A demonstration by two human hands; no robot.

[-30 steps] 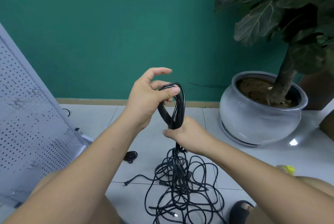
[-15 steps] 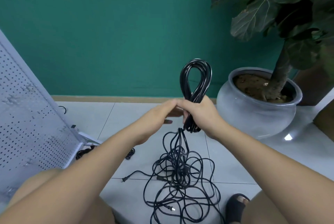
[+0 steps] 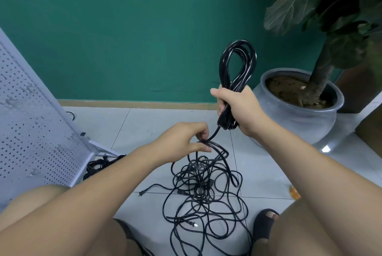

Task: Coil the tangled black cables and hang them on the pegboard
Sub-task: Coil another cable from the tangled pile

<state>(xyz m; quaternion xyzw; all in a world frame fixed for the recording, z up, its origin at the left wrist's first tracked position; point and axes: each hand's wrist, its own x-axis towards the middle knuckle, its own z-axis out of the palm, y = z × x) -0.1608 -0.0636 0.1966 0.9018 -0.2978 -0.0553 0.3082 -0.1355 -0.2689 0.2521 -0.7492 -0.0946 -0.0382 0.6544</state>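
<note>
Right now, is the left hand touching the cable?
Touching. The head view shows the left hand pinching the cable just below the coil that the right hand grips.

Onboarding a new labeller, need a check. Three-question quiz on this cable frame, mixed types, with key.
1. True or false: the right hand grips the coiled cable bundle.
2. The left hand: A) pinches strands rising from the tangled cable pile; B) hangs idle; C) is out of view.
3. Fill in: the pegboard stands on the person's ____ side.
Key: 1 true; 2 A; 3 left.
</note>
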